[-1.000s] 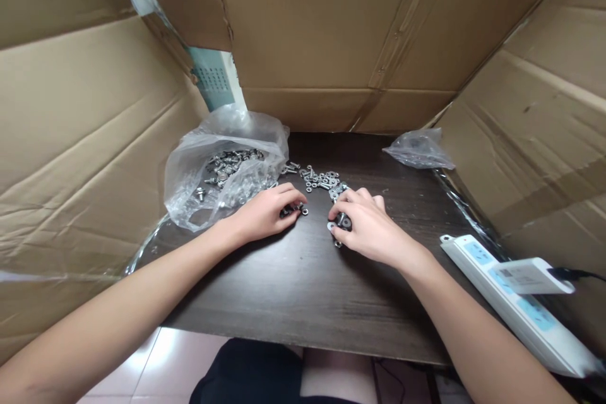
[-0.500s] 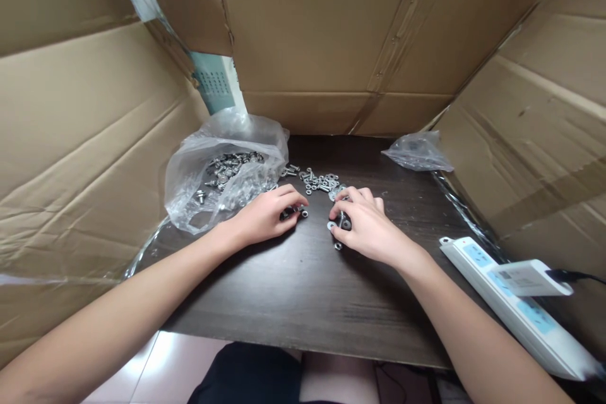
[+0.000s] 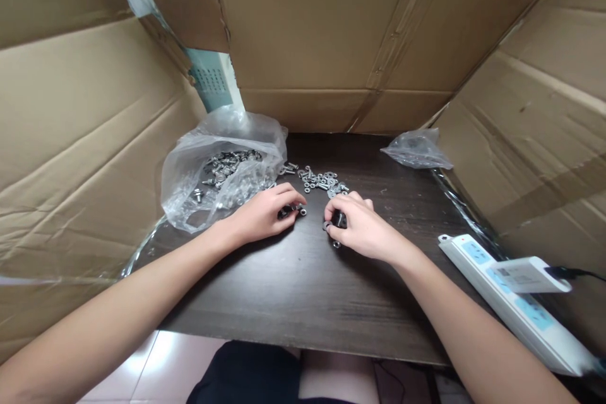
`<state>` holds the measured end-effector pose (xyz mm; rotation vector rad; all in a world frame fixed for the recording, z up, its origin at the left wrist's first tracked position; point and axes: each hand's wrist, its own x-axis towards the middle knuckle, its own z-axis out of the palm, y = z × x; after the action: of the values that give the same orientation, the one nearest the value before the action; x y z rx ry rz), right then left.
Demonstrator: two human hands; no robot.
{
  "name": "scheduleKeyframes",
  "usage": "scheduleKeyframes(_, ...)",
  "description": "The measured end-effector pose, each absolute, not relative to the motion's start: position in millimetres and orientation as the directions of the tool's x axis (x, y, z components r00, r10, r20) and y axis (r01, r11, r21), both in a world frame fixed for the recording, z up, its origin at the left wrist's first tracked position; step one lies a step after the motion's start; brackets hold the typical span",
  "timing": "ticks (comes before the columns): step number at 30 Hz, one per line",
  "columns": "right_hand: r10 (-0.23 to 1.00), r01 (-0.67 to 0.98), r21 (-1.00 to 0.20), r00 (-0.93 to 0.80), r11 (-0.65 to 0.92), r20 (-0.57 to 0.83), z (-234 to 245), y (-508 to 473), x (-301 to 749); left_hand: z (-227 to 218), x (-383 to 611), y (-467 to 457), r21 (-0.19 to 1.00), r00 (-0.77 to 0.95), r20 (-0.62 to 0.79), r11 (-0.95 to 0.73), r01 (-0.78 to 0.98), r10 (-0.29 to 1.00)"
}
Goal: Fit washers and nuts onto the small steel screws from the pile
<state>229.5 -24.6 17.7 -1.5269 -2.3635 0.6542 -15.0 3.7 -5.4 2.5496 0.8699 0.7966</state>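
My left hand (image 3: 273, 211) is curled low over the table, thumb and forefinger closed on what looks like a small metal bolt, its body partly hidden by the fingers. A nut (image 3: 303, 212) shows right at those fingertips. To the right, my right hand (image 3: 358, 222) pinches a flat round washer (image 3: 326, 226) between thumb and forefinger. Under its palm lie more metal pieces, mostly covered, and a nut (image 3: 336, 244) lies just below the thumb. Beyond both hands is a loose pile of nuts, bolts and washers (image 3: 323, 182).
An open clear plastic bag (image 3: 177, 167) of bolts stands left of the pile on the dark table (image 3: 284, 290). A smaller clear bag (image 3: 417, 148) lies at the back right. A white power strip (image 3: 502, 303) with a plugged-in adapter (image 3: 533, 274) runs along the right. Cardboard walls (image 3: 326, 25) surround the table.
My right hand has shifted slightly left, and its thumb and forefinger have closed together on the washer. My left hand has stayed nearly still.
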Motion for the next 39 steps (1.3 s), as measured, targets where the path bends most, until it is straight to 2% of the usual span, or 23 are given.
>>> scheduleKeyframes(3,0.912,0.755,-0.547,-0.408,0.362,0.040,14,-23,224,-3,-14,3,0.476,0.657,0.433,-0.775,0.415,0.617)
scheduleKeyframes(5,0.933,0.688,-0.642,-0.331,0.339,0.138,10,-22,218,-2,-13,1,0.497,0.654,0.458,-0.784,0.373,0.602)
scheduleKeyframes(7,0.944,0.538,-0.781,-0.256,0.317,0.207,5,-22,212,-1,-11,-2,0.538,0.649,0.463,-0.774,0.335,0.603)
scheduleKeyframes(9,0.950,0.326,-0.910,-0.259,0.255,0.174,1,-24,207,-1,-9,-4,0.589,0.644,0.453,-0.749,0.303,0.616)
scheduleKeyframes(11,0.953,0.187,-0.965,-0.273,0.185,0.129,-1,-26,204,0,-9,-5,0.624,0.635,0.453,-0.731,0.275,0.625)
scheduleKeyframes(16,0.965,0.029,-0.997,-0.255,0.069,0.059,-3,-25,204,1,-9,-6,0.619,0.597,0.497,-0.740,0.265,0.630)
scheduleKeyframes(28,0.960,-0.154,-0.986,-0.281,-0.063,-0.017,-3,-23,202,-1,-7,-6,0.573,0.591,0.511,-0.760,0.306,0.624)
scheduleKeyframes(39,0.979,-0.051,-0.999,-0.201,0.004,0.014,-6,-24,202,-1,-9,-5,0.420,0.577,0.600,-0.832,0.363,0.555)
